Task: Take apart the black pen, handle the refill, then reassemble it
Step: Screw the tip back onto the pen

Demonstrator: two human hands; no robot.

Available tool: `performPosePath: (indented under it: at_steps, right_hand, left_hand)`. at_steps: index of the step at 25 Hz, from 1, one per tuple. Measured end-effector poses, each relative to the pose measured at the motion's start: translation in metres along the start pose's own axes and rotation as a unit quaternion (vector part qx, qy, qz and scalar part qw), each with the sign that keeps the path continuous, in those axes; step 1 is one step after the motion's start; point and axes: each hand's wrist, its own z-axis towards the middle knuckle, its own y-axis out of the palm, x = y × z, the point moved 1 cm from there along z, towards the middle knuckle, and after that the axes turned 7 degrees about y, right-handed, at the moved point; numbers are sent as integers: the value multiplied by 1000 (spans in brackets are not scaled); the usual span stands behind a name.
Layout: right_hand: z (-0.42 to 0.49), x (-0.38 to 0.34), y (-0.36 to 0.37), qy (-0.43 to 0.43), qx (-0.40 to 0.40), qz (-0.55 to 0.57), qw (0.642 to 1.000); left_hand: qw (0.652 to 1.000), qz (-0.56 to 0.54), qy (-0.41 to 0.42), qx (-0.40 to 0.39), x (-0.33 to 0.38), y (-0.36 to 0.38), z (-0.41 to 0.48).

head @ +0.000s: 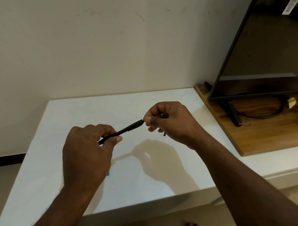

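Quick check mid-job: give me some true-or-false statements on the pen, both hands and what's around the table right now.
1. Both hands hold the pen above the table. True.
2. The left hand lies flat on the table. False: its fingers curl round the pen's near end.
3. The right hand pinches the pen's far end. True.
4. A TV stands left of the table. False: the TV stands to the right, on a wooden board.
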Motion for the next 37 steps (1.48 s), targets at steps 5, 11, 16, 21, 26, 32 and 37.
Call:
performPosePath:
  at_steps: [5, 11, 16, 21, 26, 32, 37]
  right_hand:
    - [0, 0, 2, 13, 1, 17, 1000]
    - [0, 0, 3, 15, -4, 23, 1000]
    - [-1, 0, 3, 13, -5, 25, 1000]
    - [-2, -1, 6, 13, -4, 32, 999]
    - [-5, -1, 7, 30, -19, 34, 999]
    - [-5, -1, 13, 51, -25, 39, 998]
    - [-2, -5, 5, 50, 1, 96, 994]
  left_hand:
    - [1000, -19, -10, -1, 2, 0, -1]
    - [1000, -13, -4, -5, 2, 0, -1]
    - [1000, -10, -4, -5, 3, 0, -3]
    - [1000, -10, -7, -6, 3, -1, -3]
    - [1000, -7, -12, -14, 2, -1, -3]
    - [999, 1, -20, -25, 0, 1, -3]
    - [998, -35, -47, -26, 1, -1, 1]
